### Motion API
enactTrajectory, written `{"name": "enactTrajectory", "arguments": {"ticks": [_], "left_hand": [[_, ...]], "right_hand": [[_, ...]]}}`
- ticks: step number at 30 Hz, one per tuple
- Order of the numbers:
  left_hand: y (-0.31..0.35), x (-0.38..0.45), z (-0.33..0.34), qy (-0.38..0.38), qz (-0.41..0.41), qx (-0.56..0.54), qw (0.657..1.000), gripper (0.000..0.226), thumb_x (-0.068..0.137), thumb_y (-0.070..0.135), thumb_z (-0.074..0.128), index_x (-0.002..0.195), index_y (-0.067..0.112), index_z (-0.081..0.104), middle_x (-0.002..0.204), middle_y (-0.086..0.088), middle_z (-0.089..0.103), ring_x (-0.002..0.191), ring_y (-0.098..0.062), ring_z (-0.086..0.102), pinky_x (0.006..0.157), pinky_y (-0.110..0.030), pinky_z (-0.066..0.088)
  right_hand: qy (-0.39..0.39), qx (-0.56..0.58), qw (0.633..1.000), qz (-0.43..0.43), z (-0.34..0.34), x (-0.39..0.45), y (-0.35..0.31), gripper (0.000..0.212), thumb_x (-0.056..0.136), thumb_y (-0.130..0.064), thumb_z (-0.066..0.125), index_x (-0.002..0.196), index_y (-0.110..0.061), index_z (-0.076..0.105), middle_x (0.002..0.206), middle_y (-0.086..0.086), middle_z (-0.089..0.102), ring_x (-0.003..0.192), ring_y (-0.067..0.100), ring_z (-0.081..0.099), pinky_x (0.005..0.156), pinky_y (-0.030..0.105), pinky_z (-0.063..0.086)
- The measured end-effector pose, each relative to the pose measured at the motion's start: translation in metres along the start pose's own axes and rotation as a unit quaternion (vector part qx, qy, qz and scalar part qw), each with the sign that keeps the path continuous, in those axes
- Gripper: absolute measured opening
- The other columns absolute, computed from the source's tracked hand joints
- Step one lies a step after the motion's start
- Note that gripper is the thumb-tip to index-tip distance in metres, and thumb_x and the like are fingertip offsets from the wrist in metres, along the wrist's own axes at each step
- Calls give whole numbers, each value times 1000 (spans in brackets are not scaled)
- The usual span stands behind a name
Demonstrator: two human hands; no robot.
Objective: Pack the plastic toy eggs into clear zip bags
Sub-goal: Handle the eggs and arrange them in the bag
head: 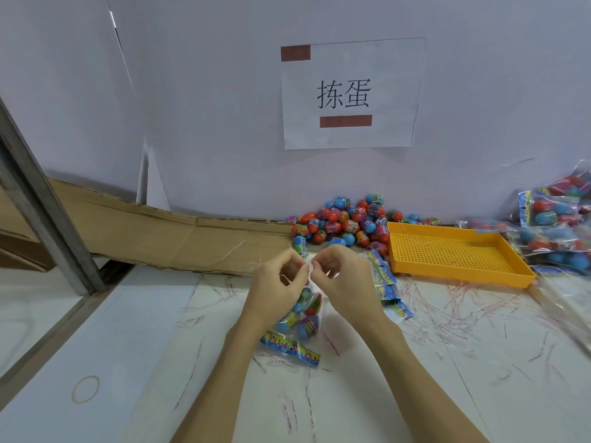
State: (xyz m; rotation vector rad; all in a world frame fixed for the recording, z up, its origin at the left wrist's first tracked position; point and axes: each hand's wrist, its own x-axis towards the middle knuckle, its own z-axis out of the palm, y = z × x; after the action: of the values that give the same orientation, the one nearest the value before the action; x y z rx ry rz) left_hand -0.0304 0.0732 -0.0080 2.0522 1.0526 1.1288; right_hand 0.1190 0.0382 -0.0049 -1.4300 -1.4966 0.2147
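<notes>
now | left hand (pixel 278 279) pinches zip bag (pixel 300 318) top | right hand (pixel 342 276) pinches it too

Two bare forearms, ringless hands (pixel 307 282)

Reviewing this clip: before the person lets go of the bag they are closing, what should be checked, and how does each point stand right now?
1. Both hands on the bag mouth: left hand and right hand pinch the top of the clear bag. Ok.
2. Eggs inside the bag: several coloured eggs sit low in it, above the printed header card. Ok.
3. Mouth fully closed: fingers hide the seal. Cannot tell.
4. Egg count correct: the eggs overlap. Cannot tell.
5. Place for the finished bag: filled bags are piled at the far right, beyond the yellow tray. Ok.
6. More eggs to pack: loose egg pile lies by the wall. Ok.
</notes>
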Motion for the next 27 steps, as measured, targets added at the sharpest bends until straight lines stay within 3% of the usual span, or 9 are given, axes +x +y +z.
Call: {"name": "enactTrajectory", "arguments": {"ticks": [3, 7, 10, 13, 17, 20, 22, 25, 27], "left_hand": [[-1, 0, 0, 6, 8, 10, 1000, 15, 98, 17, 68, 85, 21, 64, 70, 8, 66, 68, -9, 64, 61, -18, 52], [-5, 1, -7, 55, -6, -17, 998, 20, 97, 12, 66, 80, 20, 61, 69, 3, 66, 65, -10, 65, 61, -23, 56], [-8, 5, -15, 142, -17, -66, 988, 18, 100, 12, 62, 83, 20, 63, 75, 6, 69, 71, -8, 68, 67, -18, 56], [-8, 7, -17, 244, -19, -76, 967, 15, 102, 12, 61, 90, 19, 65, 78, 8, 69, 76, -6, 67, 69, -14, 53], [-13, 9, -22, 346, -54, -100, 931, 12, 103, 13, 59, 95, 20, 64, 85, 8, 70, 78, -5, 66, 71, -18, 55], [-18, 11, -26, 352, -77, -118, 925, 17, 103, 15, 59, 91, 26, 64, 84, 11, 71, 80, -6, 68, 74, -23, 57], [-19, 11, -24, 339, -86, -132, 928, 16, 102, 15, 60, 91, 25, 65, 85, 7, 72, 83, -14, 70, 77, -29, 58], [-20, 12, -21, 315, -89, -138, 935, 10, 102, 15, 61, 95, 18, 67, 87, 2, 74, 84, -20, 71, 78, -37, 60], [-21, 12, -20, 303, -90, -136, 939, 8, 102, 16, 62, 96, 16, 68, 88, 1, 75, 84, -20, 72, 78, -40, 61]], "right_hand": [[8, -26, 1000, 3, 3, -1, -1, 11, 86, -11, 74, 83, -17, 65, 75, -8, 63, 70, 9, 59, 62, 20, 51], [39, -59, 997, 35, -1, 3, 4, 19, 83, -5, 73, 79, -16, 59, 75, -5, 58, 68, 9, 54, 60, 18, 45], [83, -47, 991, 89, -17, 9, 17, 18, 86, -3, 73, 80, -15, 61, 76, -4, 61, 69, 10, 58, 62, 20, 49], [106, -56, 985, 122, -31, 12, 30, 17, 86, -4, 73, 80, -16, 62, 76, -5, 62, 69, 9, 58, 59, 13, 43], [52, -69, 984, 154, -34, 11, 37, 14, 90, -6, 72, 85, -17, 65, 80, -5, 65, 73, 9, 60, 63, 14, 45], [-39, -99, 985, 132, -35, 11, 42, 4, 92, -14, 74, 93, -17, 73, 82, -8, 67, 74, 4, 60, 66, 10, 44], [-76, -132, 979, 135, -36, 11, 43, 9, 90, -26, 77, 88, -18, 73, 77, -9, 65, 69, 4, 58, 61, 11, 40], [-61, -159, 975, 144, -37, 12, 44, 25, 90, -39, 74, 78, -18, 67, 68, -9, 60, 64, 9, 54, 57, 17, 37], [-48, -146, 979, 132, -38, 13, 45, 22, 91, -35, 74, 82, -17, 67, 73, -7, 61, 69, 11, 55, 61, 22, 44]]}}
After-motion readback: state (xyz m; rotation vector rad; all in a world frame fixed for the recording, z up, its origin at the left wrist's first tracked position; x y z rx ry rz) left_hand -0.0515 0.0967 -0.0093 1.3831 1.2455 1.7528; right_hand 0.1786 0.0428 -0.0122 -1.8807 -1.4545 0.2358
